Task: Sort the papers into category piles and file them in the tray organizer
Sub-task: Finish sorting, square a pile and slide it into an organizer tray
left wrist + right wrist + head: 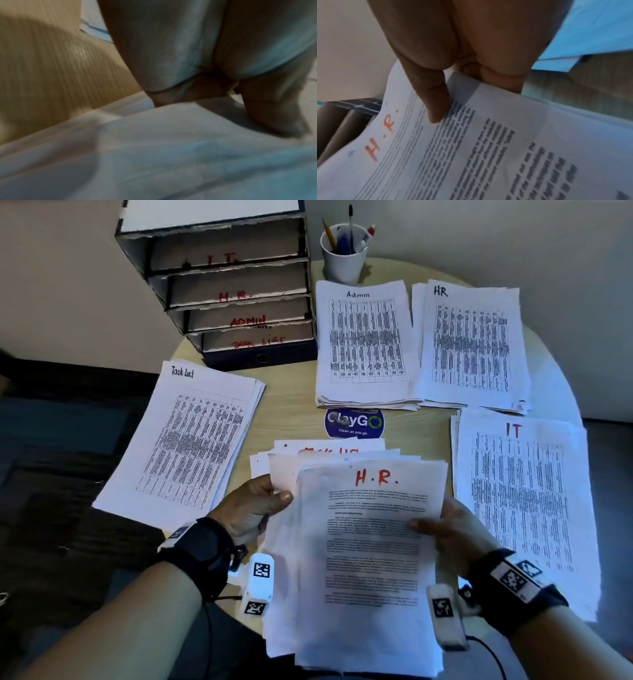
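Observation:
I hold a fanned stack of unsorted papers (284, 570) near the table's front edge. My left hand (260, 501) grips its left side, thumb on top. My right hand (442, 525) pinches the top sheet marked "H.R." in red (373, 559) at its right edge, thumb on the print; the same H.R. sheet (471, 148) fills the right wrist view. Four sorted piles lie around: Task List pile (191, 440) at left, Admin pile (363, 344), HR pile (472, 344) and IT pile (524, 501) at right. The tray organizer (233, 289) stands at the back with slots labelled I.T., H.R., ADMIN, TASK LIST.
A white cup with pens and pencils (344, 254) stands behind the Admin pile. A round blue "ClayGo" sticker (354, 422) sits on the wooden table (291, 402) at its middle. The table's curved edge drops to dark floor on the left.

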Motion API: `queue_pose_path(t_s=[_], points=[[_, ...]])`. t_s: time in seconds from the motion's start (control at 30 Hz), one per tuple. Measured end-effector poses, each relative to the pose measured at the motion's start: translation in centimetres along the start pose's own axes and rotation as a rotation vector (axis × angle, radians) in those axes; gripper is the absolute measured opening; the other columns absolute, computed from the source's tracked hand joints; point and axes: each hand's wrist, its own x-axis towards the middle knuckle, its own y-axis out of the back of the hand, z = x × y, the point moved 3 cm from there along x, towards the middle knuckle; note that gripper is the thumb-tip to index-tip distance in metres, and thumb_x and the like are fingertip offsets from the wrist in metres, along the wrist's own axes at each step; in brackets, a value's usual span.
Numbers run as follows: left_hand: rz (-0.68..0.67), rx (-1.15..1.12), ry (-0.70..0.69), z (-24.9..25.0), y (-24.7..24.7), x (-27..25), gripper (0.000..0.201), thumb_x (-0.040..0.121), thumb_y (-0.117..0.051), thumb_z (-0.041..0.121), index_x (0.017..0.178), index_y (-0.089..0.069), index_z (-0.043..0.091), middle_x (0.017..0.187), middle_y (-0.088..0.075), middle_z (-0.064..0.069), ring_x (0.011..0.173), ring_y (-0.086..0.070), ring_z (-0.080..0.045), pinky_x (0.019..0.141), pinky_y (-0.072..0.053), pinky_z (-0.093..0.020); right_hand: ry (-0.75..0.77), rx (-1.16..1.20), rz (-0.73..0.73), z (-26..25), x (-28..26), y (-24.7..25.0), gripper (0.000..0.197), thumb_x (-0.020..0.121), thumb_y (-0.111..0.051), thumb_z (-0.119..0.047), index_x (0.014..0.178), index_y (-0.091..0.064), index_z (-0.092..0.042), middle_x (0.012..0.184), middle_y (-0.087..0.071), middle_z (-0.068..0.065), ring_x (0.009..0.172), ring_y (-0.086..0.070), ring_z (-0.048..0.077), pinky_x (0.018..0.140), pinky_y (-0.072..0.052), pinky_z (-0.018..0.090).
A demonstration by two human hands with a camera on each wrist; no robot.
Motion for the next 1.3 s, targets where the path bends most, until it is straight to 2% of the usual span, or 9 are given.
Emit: queue_pose_path(t_s=[0.23, 0.37, 0.5, 0.63, 0.73, 0.9, 1.03, 1.13, 1.3], points=[[0.062, -0.034, 0.004, 1.1, 0.2, -0.3, 0.02, 0.081, -0.066, 0.003, 0.094, -0.079, 0.011, 0.096, -0.076, -0.013, 0.084, -0.074, -0.023, 0.076, -0.061, -0.038, 0.055, -0.092, 0.084, 0.0, -0.3, 1.0, 0.058, 0.046, -0.089, -0.004, 0.099, -0.067, 0.006, 0.094, -0.072, 0.025, 0.081, -0.071, 0.039, 0.071, -0.059, 0.047], [0.25, -0.03, -0.022, 0.6, 2.0, 0.1, 0.02, 0.091, -0.061, 0.009, 0.106, -0.075, 0.008, 0.113, -0.071, -0.022, 0.095, -0.068, -0.032, 0.08, -0.055, -0.041, 0.188, -0.133, -0.021, 0.3, -1.7, 1.8, 0.017, 0.058, -0.082, -0.013, 0.062, -0.07, -0.002, 0.079, -0.062, 0.011, 0.074, -0.057, 0.021, 0.067, -0.04, 0.029], [0.351, -0.021, -0.029, 0.6, 2.3, 0.1, 0.024, 0.095, -0.057, 0.004, 0.117, -0.066, -0.001, 0.123, -0.063, -0.028, 0.092, -0.071, -0.031, 0.078, -0.059, -0.043, 0.125, -0.071, -0.125, -0.3, -3.2, 1.1, 0.066, 0.03, -0.092, -0.047, 0.056, -0.068, 0.008, 0.091, -0.063, 0.013, 0.088, -0.059, 0.022, 0.078, -0.043, 0.031], [0.138, 0.014, -0.036, 1.2, 0.7, -0.5, 0.07, 0.061, -0.093, 0.029, 0.118, -0.066, -0.002, 0.122, -0.065, -0.025, 0.102, -0.069, -0.034, 0.085, -0.058, -0.042, 0.151, -0.2, -0.074, -0.5, -3.0, 1.1, 0.059, 0.035, -0.088, -0.046, 0.059, -0.07, 0.004, 0.118, -0.068, 0.003, 0.114, -0.062, 0.017, 0.098, -0.045, 0.039], [-0.089, 0.177, -0.022, 1.9, -1.4, -1.7, 0.055, 0.07, -0.088, 0.031, 0.112, -0.069, 0.0, 0.118, -0.069, -0.019, 0.108, -0.067, -0.03, 0.093, -0.053, -0.039, 0.259, -0.317, -0.062, -0.4, -2.4, 0.8, 0.023, 0.062, -0.086, -0.022, 0.07, -0.072, -0.005, 0.14, -0.056, 0.001, 0.13, -0.053, 0.018, 0.105, -0.041, 0.045], [-0.393, 0.302, 0.056, 2.5, -3.9, -4.0, 0.036, 0.091, -0.062, 0.006, 0.122, -0.059, -0.011, 0.125, -0.062, -0.026, 0.117, -0.06, -0.034, 0.104, -0.047, -0.041, 0.144, -0.305, -0.041, -0.9, -2.3, 0.1, 0.037, 0.065, -0.087, -0.033, 0.095, -0.077, -0.013, 0.104, -0.076, 0.004, 0.098, -0.07, 0.022, 0.092, -0.053, 0.035], [-0.083, 0.135, 0.085, 2.0, -3.1, -2.9, 0.038, 0.086, -0.068, 0.019, 0.108, -0.056, -0.01, 0.093, -0.063, -0.022, 0.079, -0.063, -0.027, 0.072, -0.051, -0.026, 0.249, -0.37, 0.089, -1.1, -2.7, -0.2, 0.016, 0.067, -0.08, 0.005, 0.079, -0.074, -0.004, 0.081, -0.075, 0.011, 0.074, -0.068, 0.018, 0.064, -0.052, 0.019], [0.191, 0.004, 0.147, 1.2, -2.9, -2.2, 0.029, 0.097, -0.048, 0.038, 0.093, -0.063, 0.013, 0.078, -0.065, -0.007, 0.062, -0.06, -0.02, 0.057, -0.045, -0.024, 0.182, -0.174, 0.244, -0.4, -1.7, 0.0, 0.024, 0.076, -0.069, 0.007, 0.096, -0.069, -0.005, 0.095, -0.075, 0.017, 0.088, -0.071, 0.035, 0.08, -0.058, 0.044], [0.332, 0.367, 0.127, -1.2, -4.4, -1.2, 0.023, 0.082, -0.059, 0.037, 0.093, -0.062, 0.017, 0.101, -0.067, -0.008, 0.095, -0.062, -0.025, 0.081, -0.043, -0.03, 0.107, -0.101, 0.331, 0.7, 1.1, -1.4, 0.045, 0.072, -0.068, 0.011, 0.112, -0.063, -0.01, 0.104, -0.074, 0.015, 0.094, -0.07, 0.038, 0.084, -0.055, 0.052]])
